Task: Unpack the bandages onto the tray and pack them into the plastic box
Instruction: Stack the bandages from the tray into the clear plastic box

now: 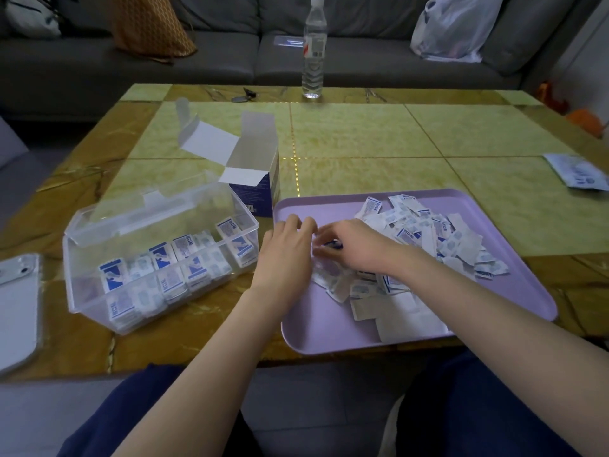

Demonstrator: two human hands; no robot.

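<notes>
Bandages [428,239] lie in two places on the tabletop [362,136]. Most are a loose heap on the purple tray [329,331] at the right. The others stand in tidy rows inside the clear box [82,285] at the left, which is about half full with its lid open. An open carton [260,150] stands behind, between box and tray; I cannot see anything inside it. I judge that the unpacking is finished and the packing is the step in hand.

Both hands are over the left part of the tray, close together. The right hand [356,245] has its fingers [324,232] bent and pinching a few bandages from the near edge of the heap. The left hand [283,249] has its fingers [296,222] curled beside them; I cannot tell if they hold anything.

The next move probably calls for squaring the few bandages into one small stack, then carrying it left and setting it upright in a free place in the rows.
</notes>
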